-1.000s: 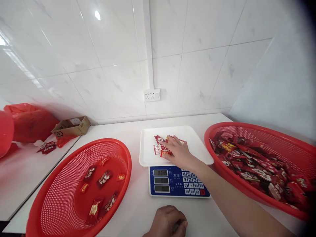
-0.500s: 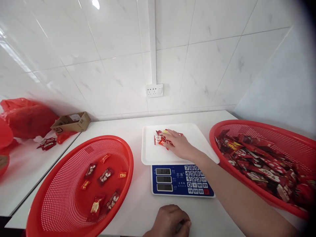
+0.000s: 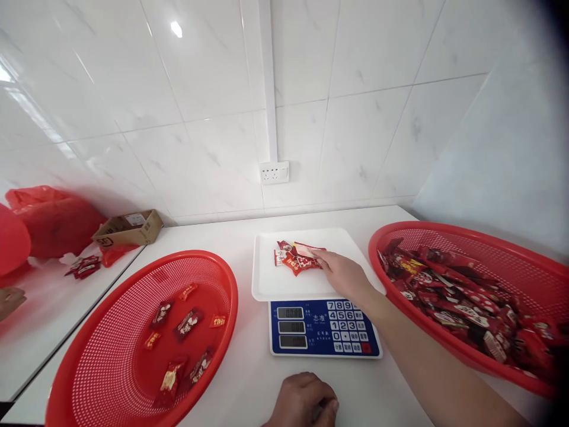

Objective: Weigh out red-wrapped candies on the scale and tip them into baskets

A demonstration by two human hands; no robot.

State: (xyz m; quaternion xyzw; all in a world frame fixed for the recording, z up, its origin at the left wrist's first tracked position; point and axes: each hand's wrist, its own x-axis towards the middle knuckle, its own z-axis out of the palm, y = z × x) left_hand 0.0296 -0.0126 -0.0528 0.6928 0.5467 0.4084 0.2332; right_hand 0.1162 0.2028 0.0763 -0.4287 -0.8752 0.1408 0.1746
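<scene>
My right hand lies flat with fingers stretched out on the white tray of the blue-faced electronic scale. Its fingertips rest at the right side of a small heap of red-wrapped candies near the tray's back. My left hand rests on the white table at the bottom edge, fingers curled into a loose fist with nothing visible in it. A red mesh basket on the left holds several scattered candies. A second red basket on the right is filled with many candies.
A cardboard box, a red plastic bag and loose candies lie on a lower surface at far left, where another person's hand shows at the edge. A wall socket sits on the tiled wall behind.
My right hand has slid back to the right off the candies, leaving the heap uncovered. The camera shifted slightly. My left hand stays put.
</scene>
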